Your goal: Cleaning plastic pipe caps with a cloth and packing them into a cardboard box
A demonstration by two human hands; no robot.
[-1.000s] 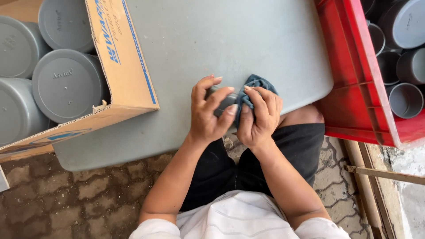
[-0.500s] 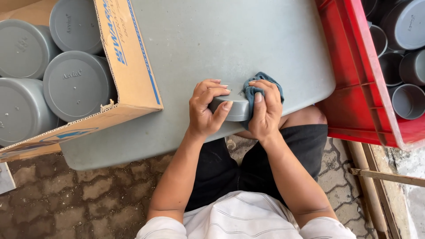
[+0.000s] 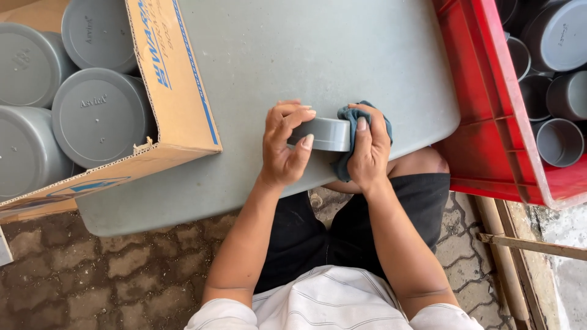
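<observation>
A grey round plastic cap (image 3: 327, 134) is held on its edge just above the near rim of the grey table (image 3: 318, 55). My left hand (image 3: 282, 146) grips its left side, thumb on the near wall and fingers over the top. My right hand (image 3: 369, 150) presses a dark blue cloth (image 3: 350, 117) against the cap's right side; most of the cloth is hidden under the fingers.
An open cardboard box (image 3: 174, 91) at the left holds several grey round caps (image 3: 98, 116). A red plastic crate (image 3: 489, 116) at the right holds several grey cup-shaped fittings (image 3: 559, 142). Below the table lie brick paving and my knees.
The cloth earlier bunched over the cap between both hands. Now the cap's grey side shows, turned on edge, with the cloth shifted to its right under my right hand.
</observation>
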